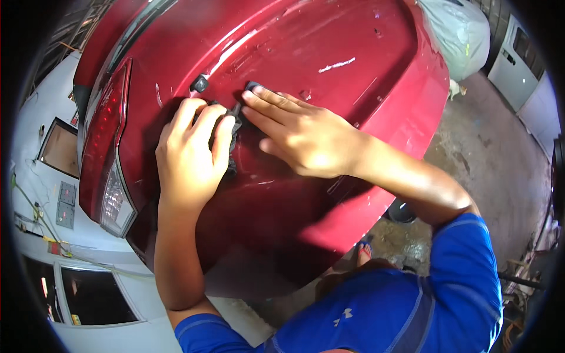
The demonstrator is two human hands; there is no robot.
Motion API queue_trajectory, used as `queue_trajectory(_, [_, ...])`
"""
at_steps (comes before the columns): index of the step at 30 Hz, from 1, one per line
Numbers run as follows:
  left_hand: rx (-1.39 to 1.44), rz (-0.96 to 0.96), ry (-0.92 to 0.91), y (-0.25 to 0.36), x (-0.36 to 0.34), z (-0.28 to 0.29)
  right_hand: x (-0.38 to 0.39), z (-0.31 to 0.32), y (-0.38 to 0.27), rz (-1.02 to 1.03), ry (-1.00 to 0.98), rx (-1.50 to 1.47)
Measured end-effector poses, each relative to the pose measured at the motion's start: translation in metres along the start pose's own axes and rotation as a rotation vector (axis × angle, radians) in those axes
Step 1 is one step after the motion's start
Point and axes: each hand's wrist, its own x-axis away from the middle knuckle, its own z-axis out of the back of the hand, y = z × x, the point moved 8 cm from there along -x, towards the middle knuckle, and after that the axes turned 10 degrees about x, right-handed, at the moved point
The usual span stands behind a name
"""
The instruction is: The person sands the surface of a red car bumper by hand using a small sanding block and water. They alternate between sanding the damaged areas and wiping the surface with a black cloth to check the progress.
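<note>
Nearest, at 6 o'clock, is a blue shirt (365, 312). Beyond it, toward 10 o'clock, the left hand (187, 156) curls around a dark cloth (235, 141) lying on the red car panel (282, 206). Toward 1 o'clock, the right hand (309, 141) is flat, fingers straight, their tips on a dark pad (253, 86) at 11 o'clock. A small black block (200, 83) sits at the left hand's 12 o'clock. Farther off, at 2 o'clock, stands a plastic-covered bundle (462, 38).
</note>
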Motion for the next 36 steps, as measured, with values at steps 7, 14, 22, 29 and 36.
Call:
queue_trajectory(7, [-0.019,-0.070,0.002,0.001,-0.006,0.001,0.033,0.016,-0.003,-0.069,-0.131,0.062])
queue_trajectory(14, [-0.037,-0.033,-0.002,0.002,-0.006,-0.001,0.062,0.014,-0.024,-0.171,-0.251,0.037])
queue_trajectory(22, [-0.032,-0.024,-0.036,0.004,-0.005,-0.005,0.057,0.020,-0.027,-0.251,-0.224,0.078])
queue_trajectory(29, [-0.072,-0.051,-0.024,0.007,-0.007,-0.007,0.024,0.007,-0.006,-0.272,-0.144,0.039])
queue_trajectory(36, [-0.058,-0.043,0.010,0.013,-0.015,-0.011,0.008,0.006,0.014,-0.316,-0.046,0.168])
